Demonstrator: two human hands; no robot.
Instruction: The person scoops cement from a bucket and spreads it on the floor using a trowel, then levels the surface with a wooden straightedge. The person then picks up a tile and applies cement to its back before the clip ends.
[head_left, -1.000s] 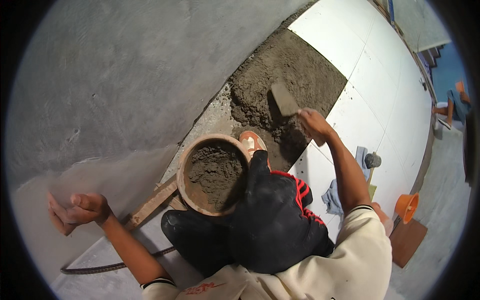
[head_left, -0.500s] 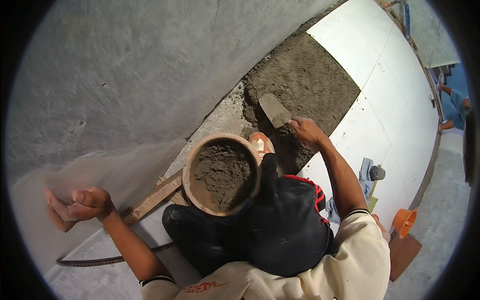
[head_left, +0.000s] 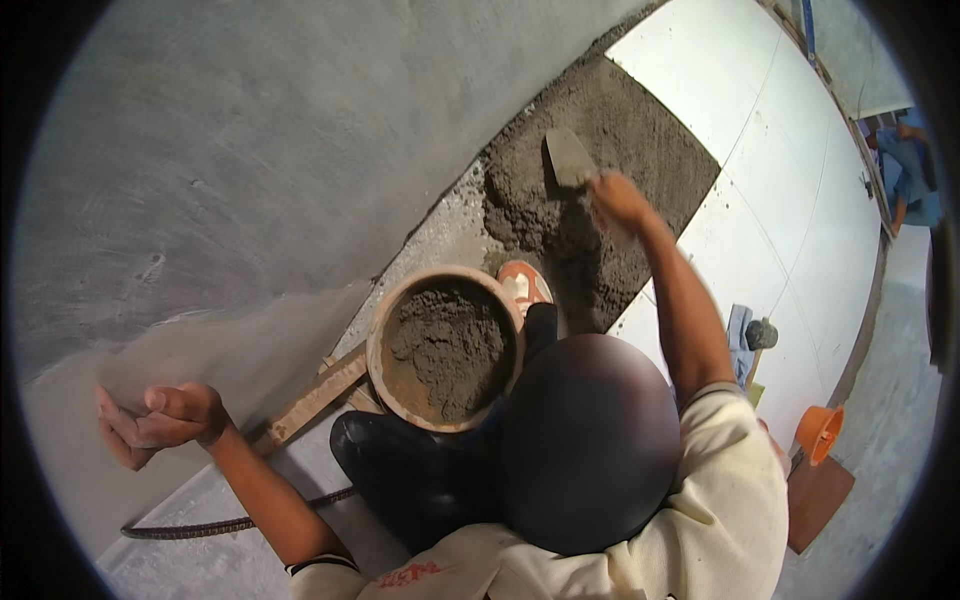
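My right hand [head_left: 622,205] is closed around the handle of a trowel [head_left: 569,158], whose flat grey blade lies at the spread of wet mortar [head_left: 640,130]. This mortar bed lies between the grey wall and the white tiles. Out to the left, my left hand [head_left: 165,420] is at the wall [head_left: 240,180], its fingers loosely curled and apart with nothing visible in them. A round tub [head_left: 378,350] sits between my arms, partly filled with mortar [head_left: 450,345]. The tub's near rim is beside my dark-clad leg.
White tiles [head_left: 790,200] stretch along the right. On them lie a mallet with a dark round head [head_left: 762,334] and a bluish cloth [head_left: 740,345]. Farther right are an orange dipper [head_left: 819,434] and a brown board [head_left: 818,500]. A wooden piece [head_left: 315,400] sticks out beside the tub. Another person [head_left: 905,170] is at far right.
My right hand and the trowel have moved away from me, farther over the mortar. A dark rounded shape now covers my lap. The left hand has stayed at the wall.
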